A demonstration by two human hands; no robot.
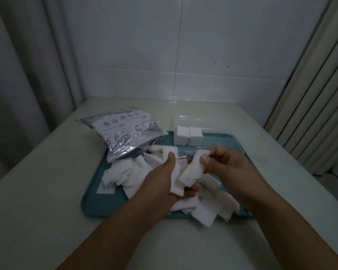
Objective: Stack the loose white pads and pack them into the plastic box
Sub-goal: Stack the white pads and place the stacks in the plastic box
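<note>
over the teal tray (pixel 94 203) the left hand (pixel 160 184) cups a small stack of white pads (pixel 177 177) while the right hand (pixel 224 164) pinches one pad (pixel 196 162), loose pads (pixel 205 209) spilling to the near rim at 5 o'clock, two neat stacks (pixel 188 136) in the clear plastic box (pixel 215 123) at 12.

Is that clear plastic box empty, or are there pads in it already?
Partly filled: two neat stacks of white pads stand in the clear plastic box's left end.

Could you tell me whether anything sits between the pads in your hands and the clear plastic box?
Nothing visible blocks it. The pads held by the left hand and right hand are just in front of the plastic box, above the tray.
</note>
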